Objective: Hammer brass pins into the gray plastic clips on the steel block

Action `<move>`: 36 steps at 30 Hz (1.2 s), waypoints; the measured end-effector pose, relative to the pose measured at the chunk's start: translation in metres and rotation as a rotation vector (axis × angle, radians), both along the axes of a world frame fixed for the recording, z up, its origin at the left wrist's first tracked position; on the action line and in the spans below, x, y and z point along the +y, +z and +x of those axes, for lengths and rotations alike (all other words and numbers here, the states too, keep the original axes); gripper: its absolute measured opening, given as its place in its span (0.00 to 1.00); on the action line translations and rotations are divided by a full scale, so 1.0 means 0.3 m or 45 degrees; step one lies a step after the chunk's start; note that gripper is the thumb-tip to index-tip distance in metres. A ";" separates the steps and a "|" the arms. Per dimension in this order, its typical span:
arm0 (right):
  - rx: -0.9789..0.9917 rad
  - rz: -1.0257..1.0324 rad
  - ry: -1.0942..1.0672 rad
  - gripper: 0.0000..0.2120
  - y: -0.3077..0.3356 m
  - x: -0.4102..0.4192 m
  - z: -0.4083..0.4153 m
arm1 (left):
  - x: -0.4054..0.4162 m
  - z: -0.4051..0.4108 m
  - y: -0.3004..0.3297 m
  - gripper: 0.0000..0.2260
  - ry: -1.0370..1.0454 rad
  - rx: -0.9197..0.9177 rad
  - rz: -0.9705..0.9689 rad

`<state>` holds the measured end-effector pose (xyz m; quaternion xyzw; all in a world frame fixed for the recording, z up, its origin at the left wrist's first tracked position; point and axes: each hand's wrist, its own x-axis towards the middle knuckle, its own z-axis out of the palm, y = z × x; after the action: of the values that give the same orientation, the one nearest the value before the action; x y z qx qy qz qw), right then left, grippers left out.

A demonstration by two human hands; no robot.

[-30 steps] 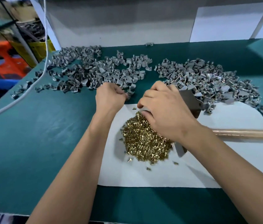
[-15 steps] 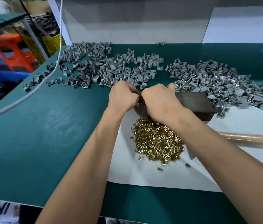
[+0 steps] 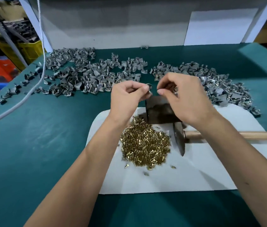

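I am looking down on a green table [image 3: 47, 145] with a white mat [image 3: 211, 169] lying on its near right part. Gray clips are lying in two heaps along the far side, a left heap [image 3: 87, 76] and a right heap [image 3: 214, 82]. On the mat the dark steel block [image 3: 159, 112] is standing just beyond a pile of brass pins [image 3: 145, 145], and the hammer [image 3: 180, 138] is lying to the right of the pile, its wooden handle running off to the right.

Above the block, my left hand [image 3: 126, 97] is pinching a single clip [image 3: 149, 89] between thumb and forefinger. My right hand [image 3: 185, 99] is curling around a few small metal pieces, and its thumb and forefinger are meeting narrowly; I cannot tell whether a pin is between them.

I am judging the risk here to be a fumble: the pin is tiny, so a slight misalignment could drop it or seat it crooked, and a hammer blow would then bend it.
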<state>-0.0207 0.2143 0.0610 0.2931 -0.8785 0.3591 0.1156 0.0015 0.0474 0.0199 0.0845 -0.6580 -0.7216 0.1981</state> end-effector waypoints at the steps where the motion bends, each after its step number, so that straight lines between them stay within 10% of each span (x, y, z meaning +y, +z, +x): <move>1: -0.013 -0.019 -0.035 0.04 -0.006 0.030 -0.009 | 0.025 0.002 0.001 0.07 -0.059 0.030 0.004; 36: 0.023 -0.468 -0.185 0.13 -0.117 0.055 0.014 | 0.111 0.021 -0.012 0.07 -0.162 0.082 -0.237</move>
<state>-0.0165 0.2307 0.0258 0.2062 -0.8159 0.5014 0.2008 0.0078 0.0806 0.0162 0.0005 -0.7195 -0.6708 0.1801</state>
